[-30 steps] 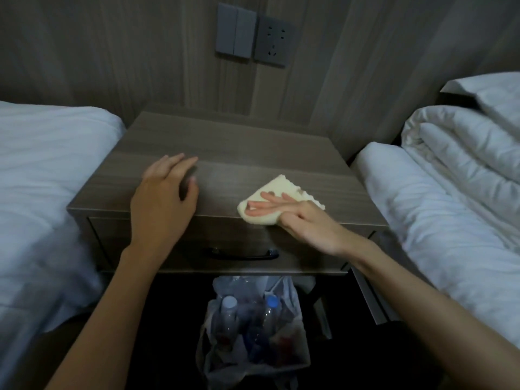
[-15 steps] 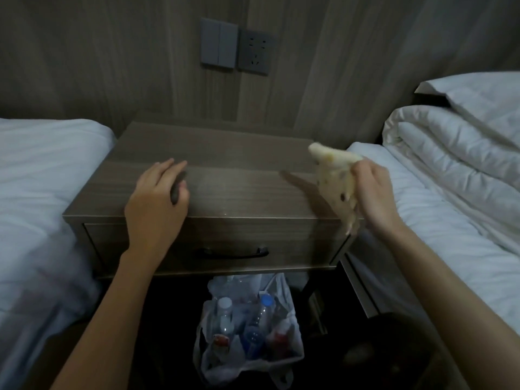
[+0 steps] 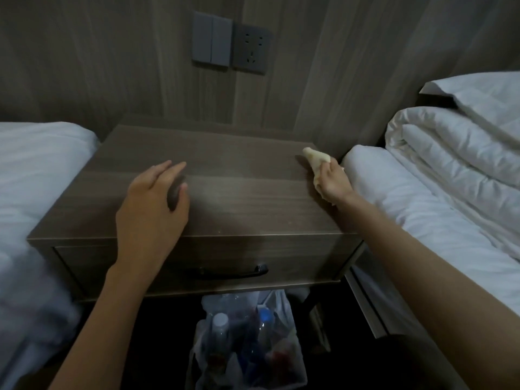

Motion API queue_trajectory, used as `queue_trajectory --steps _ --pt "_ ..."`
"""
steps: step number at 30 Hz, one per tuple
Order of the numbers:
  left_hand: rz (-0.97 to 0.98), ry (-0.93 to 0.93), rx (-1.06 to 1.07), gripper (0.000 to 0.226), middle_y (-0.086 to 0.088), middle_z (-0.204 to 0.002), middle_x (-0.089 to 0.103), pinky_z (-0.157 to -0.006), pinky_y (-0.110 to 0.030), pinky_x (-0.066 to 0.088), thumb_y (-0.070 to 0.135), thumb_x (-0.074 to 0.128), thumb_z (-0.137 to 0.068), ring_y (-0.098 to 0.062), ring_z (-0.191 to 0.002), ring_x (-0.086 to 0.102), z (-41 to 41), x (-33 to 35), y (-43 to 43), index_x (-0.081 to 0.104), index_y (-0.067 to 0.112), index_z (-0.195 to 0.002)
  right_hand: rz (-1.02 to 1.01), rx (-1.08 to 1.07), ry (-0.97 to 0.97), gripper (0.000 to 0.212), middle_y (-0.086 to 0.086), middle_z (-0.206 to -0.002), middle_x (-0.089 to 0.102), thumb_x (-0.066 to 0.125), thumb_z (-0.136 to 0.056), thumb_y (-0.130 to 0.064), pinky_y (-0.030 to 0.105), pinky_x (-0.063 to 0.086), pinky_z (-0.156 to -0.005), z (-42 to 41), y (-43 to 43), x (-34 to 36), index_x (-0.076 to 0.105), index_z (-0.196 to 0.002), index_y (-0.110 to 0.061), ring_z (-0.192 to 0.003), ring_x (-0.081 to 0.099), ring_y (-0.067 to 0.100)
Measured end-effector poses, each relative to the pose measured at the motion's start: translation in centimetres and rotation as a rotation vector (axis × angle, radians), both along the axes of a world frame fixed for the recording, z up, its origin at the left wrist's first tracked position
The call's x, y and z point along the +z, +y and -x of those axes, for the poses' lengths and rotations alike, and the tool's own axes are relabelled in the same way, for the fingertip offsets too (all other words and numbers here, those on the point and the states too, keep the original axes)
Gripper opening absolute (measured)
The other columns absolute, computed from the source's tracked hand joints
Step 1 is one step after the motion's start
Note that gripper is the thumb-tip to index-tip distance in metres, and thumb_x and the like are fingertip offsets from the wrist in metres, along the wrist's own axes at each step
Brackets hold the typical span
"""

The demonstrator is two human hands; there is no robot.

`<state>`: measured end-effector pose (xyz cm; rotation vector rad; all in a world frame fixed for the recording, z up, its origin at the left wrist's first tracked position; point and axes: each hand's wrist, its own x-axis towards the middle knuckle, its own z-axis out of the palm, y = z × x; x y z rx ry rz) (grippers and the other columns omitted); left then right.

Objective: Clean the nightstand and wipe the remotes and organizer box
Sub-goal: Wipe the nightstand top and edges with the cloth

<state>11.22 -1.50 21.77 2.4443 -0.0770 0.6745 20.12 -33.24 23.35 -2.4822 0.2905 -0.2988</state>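
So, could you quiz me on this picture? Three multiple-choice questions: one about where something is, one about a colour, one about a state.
1. Where is the cloth?
A) on the floor
B) at the right edge of the nightstand
C) draped over the wall switch

2. What colour is the cloth?
A) pale yellow
B) blue
C) red

3. How is the drawer?
A) pulled out
B) removed
C) shut

Answers: 1 B, the right hand grips it there. 2 A, it shows pale yellow against the brown wood. 3 C, its front sits flush under the top.
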Motion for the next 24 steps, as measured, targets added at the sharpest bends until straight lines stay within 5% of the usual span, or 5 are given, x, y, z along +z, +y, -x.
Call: queue_trajectory --steps 8,21,24 --pt "-0.066 0.066 -0.017 0.045 0.000 -0.140 0.051 -0.097 -0.035 0.040 0.036 0.053 -0.095 -0.019 -0.130 0.044 -1.6 0.9 0.1 0.048 0.030 -0.139 0.221 -0.072 0.222 0.051 0.010 -0.159 0.019 0.019 -0.101 -0.044 0.052 0.005 -0.118 -10.8 1.4 0.1 0.017 -0.152 -0.036 -0.145 0.009 0.043" --pt "0.075 0.044 0.008 0.045 0.006 -0.137 0.054 -0.098 -0.030 0.037 0.040 0.050 -0.090 -0.014 -0.129 0.048 -3.2 0.0 1.4 0.057 0.028 -0.132 0.290 0.016 0.183 0.071 0.014 -0.154 0.029 0.011 -0.088 -0.059 0.050 0.016 -0.116 -20.2 5.5 -0.3 0.031 -0.147 -0.025 -0.139 0.024 0.040" --pt "0.074 0.039 0.005 0.043 0.007 -0.138 0.053 -0.099 -0.028 0.035 0.039 0.050 -0.091 -0.013 -0.130 0.046 -3.1 0.1 1.5 0.057 0.028 -0.132 0.281 0.138 0.206 0.058 0.015 -0.156 0.024 0.018 -0.098 -0.050 0.046 0.013 -0.115 -20.1 8.3 -0.1 0.029 -0.149 -0.025 -0.141 0.019 0.042"
